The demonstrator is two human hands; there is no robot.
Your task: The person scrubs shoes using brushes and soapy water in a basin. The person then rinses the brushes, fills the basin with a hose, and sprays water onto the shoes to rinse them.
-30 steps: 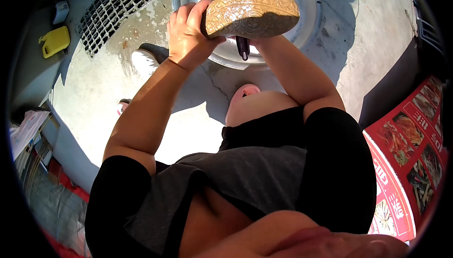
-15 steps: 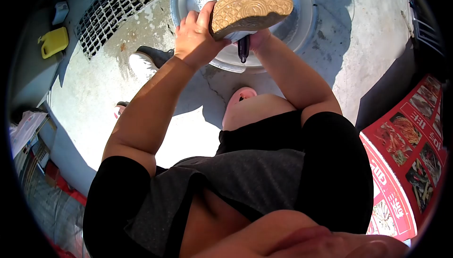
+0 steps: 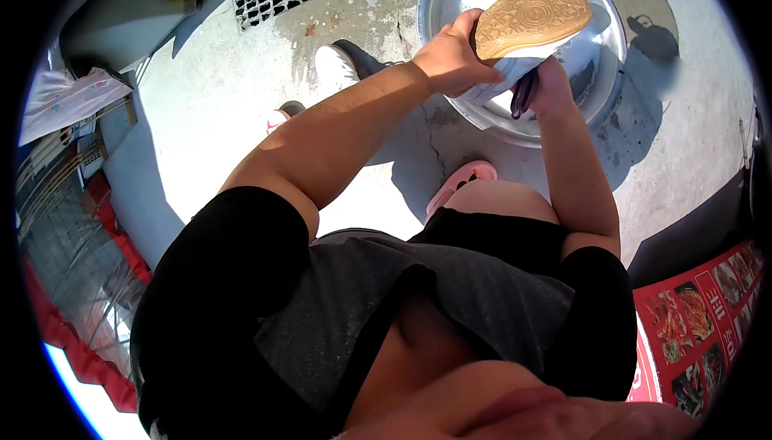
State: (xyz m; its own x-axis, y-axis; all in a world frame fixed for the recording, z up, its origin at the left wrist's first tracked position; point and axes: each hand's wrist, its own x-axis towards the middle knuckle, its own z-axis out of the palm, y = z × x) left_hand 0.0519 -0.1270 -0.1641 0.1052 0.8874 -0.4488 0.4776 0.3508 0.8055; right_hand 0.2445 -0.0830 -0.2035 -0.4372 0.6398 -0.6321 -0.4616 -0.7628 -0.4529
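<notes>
In the head view, the left hand grips one end of a shoe, its tan sole tilted upward above a metal basin. The right hand, its fingers partly hidden, holds a dark handle beside the shoe's pale upper.

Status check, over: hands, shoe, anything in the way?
Left hand gripping shoe. Right hand holding dark handle, far end hidden. Shoe tilted over basin, patterned sole showing. No obstruction visible at hands.

2 arms reach forward — left fingers curled, right fingers partly hidden.
</notes>
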